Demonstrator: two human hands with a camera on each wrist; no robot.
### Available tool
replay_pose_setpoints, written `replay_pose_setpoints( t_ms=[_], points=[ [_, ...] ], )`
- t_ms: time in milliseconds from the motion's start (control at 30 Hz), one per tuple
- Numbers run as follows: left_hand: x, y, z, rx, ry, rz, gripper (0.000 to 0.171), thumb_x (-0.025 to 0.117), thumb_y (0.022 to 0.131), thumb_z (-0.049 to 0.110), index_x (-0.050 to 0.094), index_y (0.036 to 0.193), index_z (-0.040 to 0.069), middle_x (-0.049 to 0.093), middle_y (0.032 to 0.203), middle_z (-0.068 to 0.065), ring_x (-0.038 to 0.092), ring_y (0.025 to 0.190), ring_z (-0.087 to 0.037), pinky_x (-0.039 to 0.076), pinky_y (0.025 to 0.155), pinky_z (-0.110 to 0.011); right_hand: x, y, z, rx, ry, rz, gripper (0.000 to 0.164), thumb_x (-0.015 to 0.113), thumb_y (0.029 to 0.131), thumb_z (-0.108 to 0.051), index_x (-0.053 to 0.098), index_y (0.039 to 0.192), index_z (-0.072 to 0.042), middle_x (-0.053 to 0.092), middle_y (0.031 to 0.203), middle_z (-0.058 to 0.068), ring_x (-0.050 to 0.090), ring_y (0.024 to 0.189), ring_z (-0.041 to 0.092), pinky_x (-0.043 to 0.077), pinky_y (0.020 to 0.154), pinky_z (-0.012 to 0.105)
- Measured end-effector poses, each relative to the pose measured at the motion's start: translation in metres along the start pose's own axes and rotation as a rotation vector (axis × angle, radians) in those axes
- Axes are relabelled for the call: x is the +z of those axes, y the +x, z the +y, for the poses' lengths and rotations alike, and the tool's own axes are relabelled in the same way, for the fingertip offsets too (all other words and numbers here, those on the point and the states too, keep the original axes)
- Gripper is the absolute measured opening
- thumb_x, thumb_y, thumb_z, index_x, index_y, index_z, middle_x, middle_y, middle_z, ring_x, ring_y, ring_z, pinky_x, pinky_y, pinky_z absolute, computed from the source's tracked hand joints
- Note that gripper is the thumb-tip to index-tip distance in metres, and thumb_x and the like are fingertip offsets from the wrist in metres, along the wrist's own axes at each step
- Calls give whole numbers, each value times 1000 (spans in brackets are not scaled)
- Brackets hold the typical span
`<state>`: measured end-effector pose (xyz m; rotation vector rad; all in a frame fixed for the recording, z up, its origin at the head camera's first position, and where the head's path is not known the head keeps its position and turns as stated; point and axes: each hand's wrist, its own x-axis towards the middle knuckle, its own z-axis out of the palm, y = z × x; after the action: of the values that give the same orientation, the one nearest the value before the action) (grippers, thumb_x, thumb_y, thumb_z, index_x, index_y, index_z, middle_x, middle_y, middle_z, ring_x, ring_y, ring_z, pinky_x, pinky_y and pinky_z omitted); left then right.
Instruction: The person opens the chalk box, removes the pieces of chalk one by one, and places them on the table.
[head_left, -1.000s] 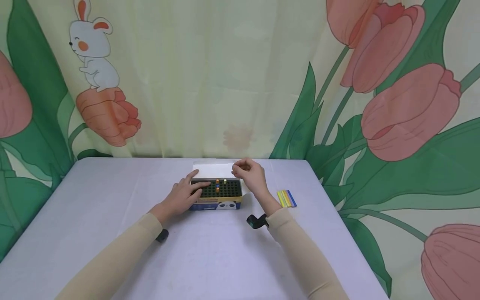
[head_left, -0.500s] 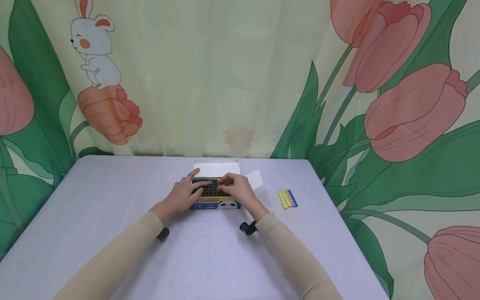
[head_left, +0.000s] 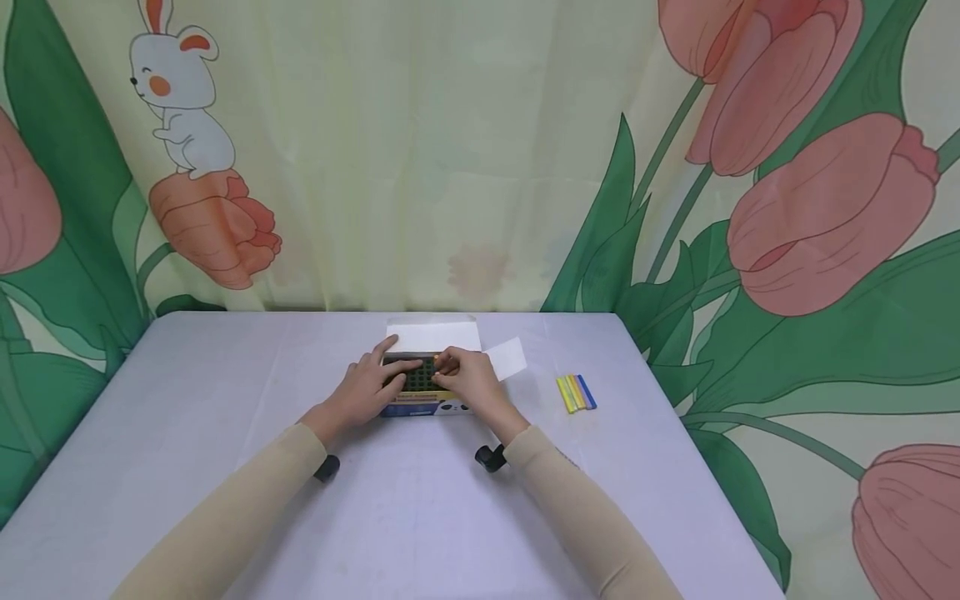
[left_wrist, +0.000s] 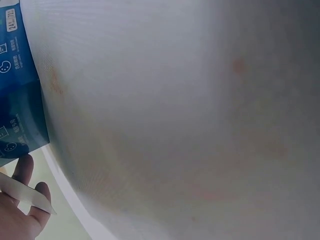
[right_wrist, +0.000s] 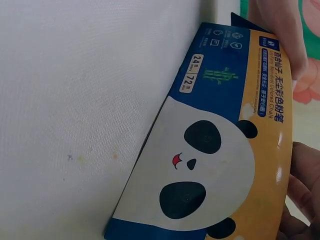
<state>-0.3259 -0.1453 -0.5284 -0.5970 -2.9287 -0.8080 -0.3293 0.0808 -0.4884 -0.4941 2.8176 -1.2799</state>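
Observation:
A blue and yellow colored-chalk box [head_left: 411, 409] with a panda on its front stands in the middle of the table, its lid raised. Inside it is a black holder with rows of holes [head_left: 417, 379]. My left hand [head_left: 358, 388] rests on the box's left end, fingers spread, one finger lying across the holder. Over the holder's right half, my right hand [head_left: 476, 383] has thumb and finger together at the chalk sticks and pinches one; the fingertips mostly hide it. In the right wrist view the panda front [right_wrist: 200, 165] lies between both hands' fingers.
The open white lid [head_left: 433, 337] stands behind the box, and a white side flap [head_left: 507, 358] juts out to the right. Several yellow, orange and blue chalk sticks [head_left: 576, 394] lie side by side on the white-covered table [head_left: 420, 517]. A printed curtain [head_left: 390, 167] hangs behind.
My right hand has come down and left from above the box's back right corner to the chalk in the holder. My left hand has stayed in place.

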Motion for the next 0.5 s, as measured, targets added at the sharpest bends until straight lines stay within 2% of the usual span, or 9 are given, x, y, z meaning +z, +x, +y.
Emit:
replay_pose_setpoints(
  t_ms=[500],
  points=[
    [-1, -1, 2, 8, -11, 6, 43, 36, 111, 38, 61, 146, 33, 13, 173, -10, 44, 137, -53, 30, 104, -77, 0, -2, 0, -9, 8, 20, 15, 78, 90, -9, 77, 105, -6, 77, 96, 2, 72, 87, 13, 57, 75, 24]
  ],
)
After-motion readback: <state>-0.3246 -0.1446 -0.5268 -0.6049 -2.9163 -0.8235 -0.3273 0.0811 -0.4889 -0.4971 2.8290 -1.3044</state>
